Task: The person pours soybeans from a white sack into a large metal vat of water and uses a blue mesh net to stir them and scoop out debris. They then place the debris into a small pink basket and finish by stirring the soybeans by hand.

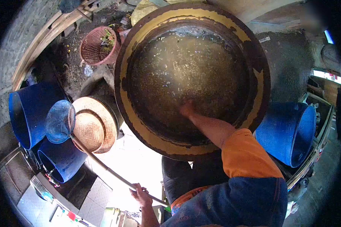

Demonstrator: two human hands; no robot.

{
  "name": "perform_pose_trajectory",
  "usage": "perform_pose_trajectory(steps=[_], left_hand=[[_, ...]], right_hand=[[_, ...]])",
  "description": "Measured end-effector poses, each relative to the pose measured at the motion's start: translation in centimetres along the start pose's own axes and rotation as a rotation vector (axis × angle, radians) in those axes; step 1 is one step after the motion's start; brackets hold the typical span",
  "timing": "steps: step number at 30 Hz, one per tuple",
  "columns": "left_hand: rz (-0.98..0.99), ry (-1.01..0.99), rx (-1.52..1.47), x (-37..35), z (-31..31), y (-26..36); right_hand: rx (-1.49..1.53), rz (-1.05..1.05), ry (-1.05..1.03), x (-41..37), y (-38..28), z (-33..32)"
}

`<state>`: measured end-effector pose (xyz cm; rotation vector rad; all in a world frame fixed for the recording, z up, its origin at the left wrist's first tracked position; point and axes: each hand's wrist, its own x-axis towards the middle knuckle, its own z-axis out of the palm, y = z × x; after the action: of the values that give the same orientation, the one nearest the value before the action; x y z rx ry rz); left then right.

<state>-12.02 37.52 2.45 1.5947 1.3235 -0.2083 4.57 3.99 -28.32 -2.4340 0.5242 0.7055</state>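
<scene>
My left hand point(141, 195) is closed around the pale pole of a long-handled mesh skimmer point(60, 122). Its round net is at the far left, over the blue drums and beside the woven baskets. My right arm, in an orange and dark blue sleeve, reaches over the rim of a large round vat point(259, 89). My right hand point(186, 108) dips into the cloudy, brownish water point(201, 68), so its fingers are hidden. Bubbles and small pale bits float on the surface, mostly toward the far side.
Blue drums point(22, 113) stand at the left, and another blue drum point(280, 128) lies tilted at the right. Round woven baskets point(89, 130) sit left of the vat. A pink basket point(98, 45) with green scraps stands behind them. Wooden planks point(45, 41) lean along the wall.
</scene>
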Motion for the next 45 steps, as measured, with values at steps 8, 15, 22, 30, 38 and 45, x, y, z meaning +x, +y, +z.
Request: perform_pose_trajectory(steps=[8,15,22,30,38,45], left_hand=[[0.019,-0.026,-0.032,-0.1,-1.2,-0.7],[0.116,-0.019,-0.087,-0.8,-1.7,-0.3],[0.127,-0.053,-0.086,-2.4,-2.7,1.8],[0.307,-0.174,-0.048,-4.3,-2.9,3.4],[0.374,-0.354,-0.069,-8.7,-2.1,6.2],[0.441,-0.649,-0.157,-12.3,2.9,6.9]], right_hand=[[-0.125,-0.365,-0.614,-1.6,0.2,-0.2],[-0.333,-0.329,-0.519,4.1,4.0,-3.0],[-0.211,-0.230,0.077,3.5,-4.5,-17.0],[0.946,-0.161,-0.244,-7.1,-8.0,-32.7],[-0.458,-0.106,0.406,-13.9,-5.5,-29.9],[0.780,-0.419,-0.284,-24.8,-13.8,-28.1]])
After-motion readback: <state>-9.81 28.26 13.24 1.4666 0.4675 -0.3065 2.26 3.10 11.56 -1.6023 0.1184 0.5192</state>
